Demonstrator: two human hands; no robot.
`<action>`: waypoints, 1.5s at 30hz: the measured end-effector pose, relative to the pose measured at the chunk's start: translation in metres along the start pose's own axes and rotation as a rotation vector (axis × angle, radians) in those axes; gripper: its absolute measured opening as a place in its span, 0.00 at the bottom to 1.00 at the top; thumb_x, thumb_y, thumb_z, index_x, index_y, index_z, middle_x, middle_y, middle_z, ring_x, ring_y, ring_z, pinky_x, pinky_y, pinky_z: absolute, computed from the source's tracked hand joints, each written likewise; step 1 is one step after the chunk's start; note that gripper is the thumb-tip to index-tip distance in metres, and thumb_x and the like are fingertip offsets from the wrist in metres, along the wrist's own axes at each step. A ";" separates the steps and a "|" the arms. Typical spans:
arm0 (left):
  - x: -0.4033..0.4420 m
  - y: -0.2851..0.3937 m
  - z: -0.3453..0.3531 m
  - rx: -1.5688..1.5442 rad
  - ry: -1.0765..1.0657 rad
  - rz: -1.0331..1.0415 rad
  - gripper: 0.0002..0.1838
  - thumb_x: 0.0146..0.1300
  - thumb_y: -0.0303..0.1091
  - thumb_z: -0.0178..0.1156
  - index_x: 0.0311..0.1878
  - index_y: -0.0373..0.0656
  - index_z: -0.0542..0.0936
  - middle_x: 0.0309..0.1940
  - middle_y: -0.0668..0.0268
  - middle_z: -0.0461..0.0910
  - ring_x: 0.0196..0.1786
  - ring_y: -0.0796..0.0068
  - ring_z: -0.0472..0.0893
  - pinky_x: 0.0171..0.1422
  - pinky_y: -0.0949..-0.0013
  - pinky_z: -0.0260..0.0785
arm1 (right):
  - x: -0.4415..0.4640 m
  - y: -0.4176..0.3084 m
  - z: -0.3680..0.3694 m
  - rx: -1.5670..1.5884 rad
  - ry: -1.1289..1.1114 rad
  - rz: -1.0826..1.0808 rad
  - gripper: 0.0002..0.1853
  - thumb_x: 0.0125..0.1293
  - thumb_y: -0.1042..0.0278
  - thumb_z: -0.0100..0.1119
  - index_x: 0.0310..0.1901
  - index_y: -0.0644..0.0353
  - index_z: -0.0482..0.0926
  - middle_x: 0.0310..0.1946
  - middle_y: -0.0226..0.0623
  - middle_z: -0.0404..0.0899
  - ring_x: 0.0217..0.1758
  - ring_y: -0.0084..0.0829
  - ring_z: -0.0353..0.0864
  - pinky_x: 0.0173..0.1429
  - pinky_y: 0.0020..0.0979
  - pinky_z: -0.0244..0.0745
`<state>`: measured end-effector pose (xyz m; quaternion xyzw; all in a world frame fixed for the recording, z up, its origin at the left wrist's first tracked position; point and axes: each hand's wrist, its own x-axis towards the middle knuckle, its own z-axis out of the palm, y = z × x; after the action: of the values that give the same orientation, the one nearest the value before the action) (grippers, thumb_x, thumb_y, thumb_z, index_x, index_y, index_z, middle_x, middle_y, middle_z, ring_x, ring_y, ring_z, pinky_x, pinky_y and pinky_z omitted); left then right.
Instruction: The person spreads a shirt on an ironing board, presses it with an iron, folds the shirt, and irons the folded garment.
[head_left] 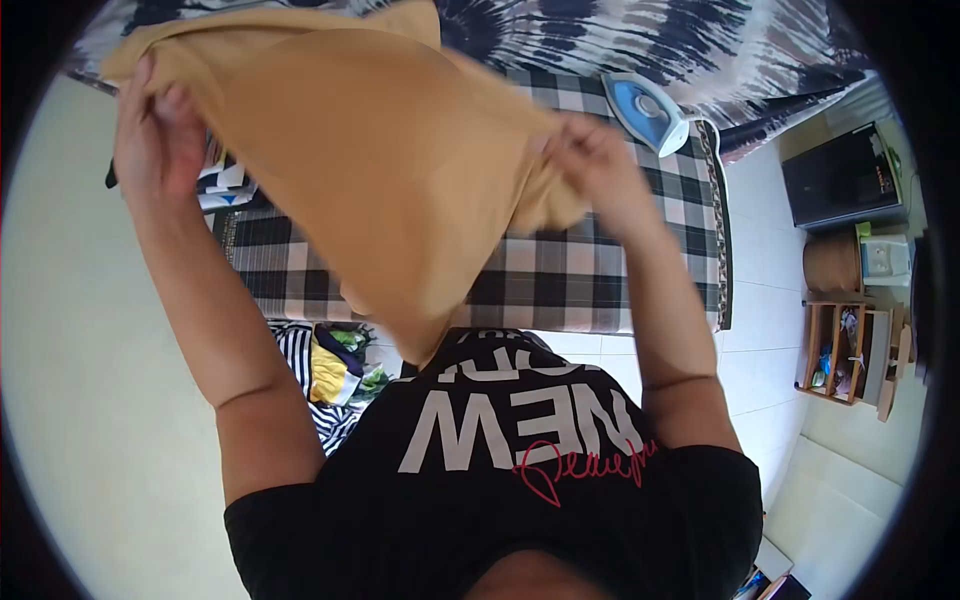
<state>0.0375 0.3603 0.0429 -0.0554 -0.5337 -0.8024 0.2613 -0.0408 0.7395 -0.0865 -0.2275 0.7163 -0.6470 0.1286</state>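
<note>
Pinching the edge of a tan cloth [370,150], the left hand [160,135] grips its upper left part with bent fingers, while the right hand [598,170] closes fingertips and thumb on the opposite side, slightly blurred. The cloth hangs spread between them above the table, its lower corner reaching the black shirt [500,420]. Just beyond the right hand lies a blue and white iron [645,112].

At far right, an open wooden shelf unit [848,355] holds small blue and coloured items, too small to identify; a round brown container [832,262], its contents hidden, sits just beside it.

A checked cover [590,275] lies over the table. Patterned clothes [325,365] are heaped below its near edge, and pale tiles [760,270] cover the floor.
</note>
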 end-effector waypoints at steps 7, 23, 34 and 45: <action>0.081 -0.152 0.002 0.058 0.125 0.021 0.08 0.71 0.29 0.58 0.50 0.42 0.75 0.39 0.58 0.82 0.40 0.67 0.83 0.41 0.70 0.77 | 0.113 0.028 -0.054 0.185 0.529 -0.157 0.10 0.65 0.64 0.61 0.41 0.62 0.84 0.33 0.31 0.80 0.32 0.22 0.74 0.37 0.21 0.71; -0.126 -0.282 -0.019 1.133 -0.843 0.072 0.22 0.51 0.34 0.66 0.51 0.44 0.77 0.50 0.63 0.78 0.48 0.57 0.78 0.54 0.61 0.70 | -0.050 0.185 0.019 -0.724 0.020 -0.151 0.15 0.50 0.67 0.74 0.39 0.55 0.79 0.45 0.30 0.76 0.49 0.37 0.75 0.55 0.33 0.72; -0.114 -0.272 0.009 1.057 -0.648 -0.076 0.07 0.68 0.32 0.54 0.46 0.42 0.75 0.34 0.60 0.82 0.35 0.54 0.80 0.40 0.58 0.70 | -0.035 0.145 0.052 -0.865 0.231 -0.245 0.24 0.52 0.59 0.72 0.51 0.53 0.80 0.53 0.35 0.74 0.56 0.40 0.74 0.61 0.35 0.69; -0.137 -0.194 0.096 0.785 -0.620 -0.093 0.06 0.69 0.32 0.57 0.45 0.41 0.75 0.25 0.67 0.76 0.26 0.71 0.72 0.34 0.69 0.66 | -0.023 0.105 0.044 -0.407 0.357 -0.271 0.37 0.51 0.66 0.70 0.66 0.57 0.68 0.61 0.43 0.69 0.64 0.44 0.69 0.65 0.42 0.66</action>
<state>0.0441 0.5522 -0.1274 -0.1648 -0.8497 -0.4977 0.0553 -0.0164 0.7188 -0.1977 -0.2247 0.8057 -0.5312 -0.1350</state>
